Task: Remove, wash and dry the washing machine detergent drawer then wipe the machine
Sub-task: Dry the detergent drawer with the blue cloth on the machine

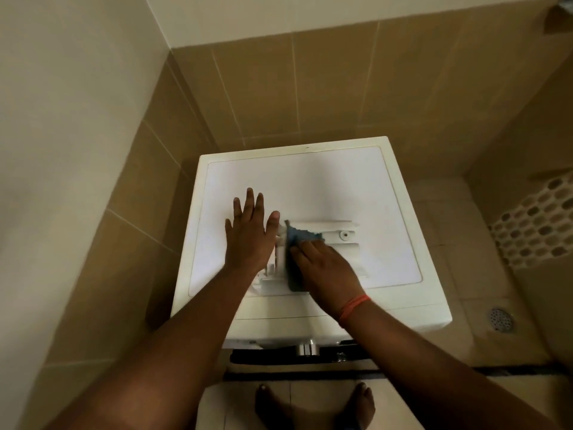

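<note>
The white detergent drawer [336, 232] lies on top of the white washing machine [310, 181], near its front middle. My right hand [325, 268] presses a blue cloth [299, 240] down on the drawer, fingers bent over the cloth. My left hand [248, 234] lies flat with straight fingers on the machine top, its thumb against the drawer's left end. Part of the drawer is hidden under both hands and the cloth.
The machine stands in a corner of tan tiled walls [310, 88]. A floor drain [500, 319] and a mosaic strip [539, 225] lie to the right. A silver knob [305, 349] shows on the machine's front. My bare feet [313, 405] stand on the floor below.
</note>
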{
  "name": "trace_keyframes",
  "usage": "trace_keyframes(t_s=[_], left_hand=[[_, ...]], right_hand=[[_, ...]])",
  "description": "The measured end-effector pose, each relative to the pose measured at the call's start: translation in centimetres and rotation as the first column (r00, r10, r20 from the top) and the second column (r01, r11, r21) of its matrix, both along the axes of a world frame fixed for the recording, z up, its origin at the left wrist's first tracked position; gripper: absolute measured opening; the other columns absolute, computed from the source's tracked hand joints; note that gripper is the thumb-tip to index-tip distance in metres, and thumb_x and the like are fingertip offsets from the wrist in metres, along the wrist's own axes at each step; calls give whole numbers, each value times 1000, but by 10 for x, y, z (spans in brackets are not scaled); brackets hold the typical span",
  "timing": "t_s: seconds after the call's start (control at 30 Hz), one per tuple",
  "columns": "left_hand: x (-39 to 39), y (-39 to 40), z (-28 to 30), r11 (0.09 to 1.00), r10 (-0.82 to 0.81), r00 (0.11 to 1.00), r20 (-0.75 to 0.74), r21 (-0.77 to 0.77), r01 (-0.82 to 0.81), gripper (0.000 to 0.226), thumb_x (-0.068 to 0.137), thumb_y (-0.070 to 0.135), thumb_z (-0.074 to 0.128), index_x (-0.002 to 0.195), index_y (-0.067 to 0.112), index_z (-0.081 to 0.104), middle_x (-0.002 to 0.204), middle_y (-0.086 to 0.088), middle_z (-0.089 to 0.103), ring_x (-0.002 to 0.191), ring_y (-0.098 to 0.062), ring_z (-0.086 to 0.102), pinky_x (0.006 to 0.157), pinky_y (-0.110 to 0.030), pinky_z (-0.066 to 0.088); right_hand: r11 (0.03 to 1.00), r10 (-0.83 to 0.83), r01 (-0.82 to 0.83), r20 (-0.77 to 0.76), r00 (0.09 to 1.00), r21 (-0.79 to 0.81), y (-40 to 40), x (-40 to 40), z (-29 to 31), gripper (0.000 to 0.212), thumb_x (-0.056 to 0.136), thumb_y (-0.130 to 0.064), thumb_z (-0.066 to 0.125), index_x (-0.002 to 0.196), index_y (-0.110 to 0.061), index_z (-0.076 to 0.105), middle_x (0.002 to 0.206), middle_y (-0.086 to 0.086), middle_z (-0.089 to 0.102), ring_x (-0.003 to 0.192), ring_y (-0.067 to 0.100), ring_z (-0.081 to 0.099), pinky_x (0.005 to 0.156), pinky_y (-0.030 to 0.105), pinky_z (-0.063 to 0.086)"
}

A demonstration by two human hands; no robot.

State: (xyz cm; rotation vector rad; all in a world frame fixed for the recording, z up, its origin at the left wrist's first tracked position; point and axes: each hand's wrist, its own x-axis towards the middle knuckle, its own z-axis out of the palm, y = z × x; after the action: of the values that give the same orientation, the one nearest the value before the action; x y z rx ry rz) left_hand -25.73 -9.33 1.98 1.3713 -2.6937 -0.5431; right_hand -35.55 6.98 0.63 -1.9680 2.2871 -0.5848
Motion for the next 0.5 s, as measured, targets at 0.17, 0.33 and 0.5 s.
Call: trace_keyframes(t_s=[0.17,0.33,0.5], left_hand=[[-1,2,-2,1000,4,1000,-6,-24,-4,81,89,67,3,158,24,3,165,2,-11,151,-23,-14,120,-53,3],[-2,0,-1,1000,28,999,25,-7,-28,85,86,69,2,157,24,-2,164,1,-15,150,-23,-17,121,-51,0],[-4,2,1,999,32,998,48,-16,-31,82,87,67,2,157,26,-2,164,2,-16,151,-23,-16,121,-51,0]], right_hand=[[997,-48,54,-105,993,58,44,-54,-8,37,72,-6,66,108,-10,60,107,9,57,93,30,54,77,37,47],[997,59,-65,-126,990,-43,2,-20,-7,25,80,-7,61,104,-9,61,106,12,57,95,32,53,85,42,47],[987,124,-134,-115,986,-83,-20,6,-7,31,86,-14,58,116,-11,61,109,10,61,98,28,55,88,38,48]])
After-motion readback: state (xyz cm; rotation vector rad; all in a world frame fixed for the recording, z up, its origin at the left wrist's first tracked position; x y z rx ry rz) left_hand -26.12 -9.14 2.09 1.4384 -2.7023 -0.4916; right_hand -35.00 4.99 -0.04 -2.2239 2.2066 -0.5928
